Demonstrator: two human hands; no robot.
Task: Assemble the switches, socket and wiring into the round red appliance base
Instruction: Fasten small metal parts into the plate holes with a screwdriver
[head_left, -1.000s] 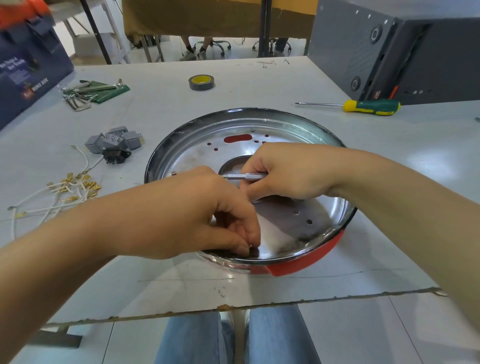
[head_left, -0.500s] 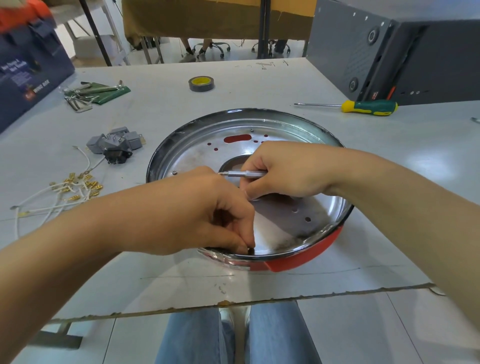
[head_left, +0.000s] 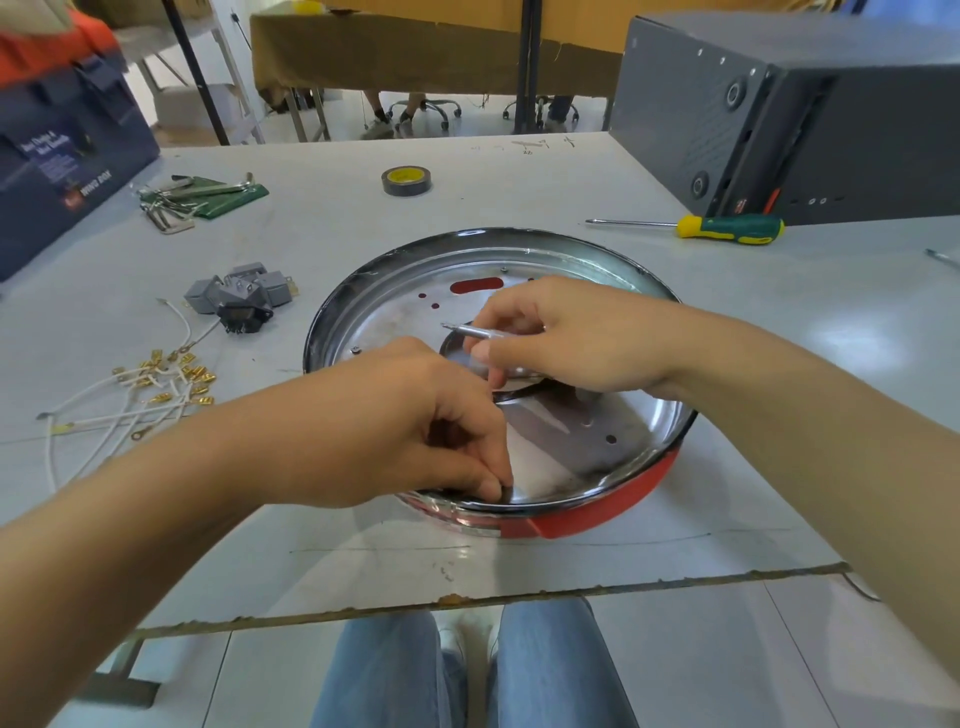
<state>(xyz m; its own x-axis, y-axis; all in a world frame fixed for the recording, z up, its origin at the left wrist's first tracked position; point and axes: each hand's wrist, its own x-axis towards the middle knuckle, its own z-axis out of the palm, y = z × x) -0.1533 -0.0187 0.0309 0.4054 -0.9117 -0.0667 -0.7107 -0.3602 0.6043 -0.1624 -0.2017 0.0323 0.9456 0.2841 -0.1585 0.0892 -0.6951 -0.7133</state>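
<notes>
Over at my far left sits one dark blue box with white lettering too blurred for me to read. Next come one green pouch with metal keys on it, then a loose bundle of white wires with brass terminals; I cannot count them surely. Beyond them lie about three grey switches and one black socket, touching each other. My left hand pinches something small at the near rim of the one round red base, which rests on the table before me. My right hand grips one thin silver tool over the base's middle. Farther back is one tape roll; to the right, one green-and-yellow screwdriver and one grey case.
</notes>
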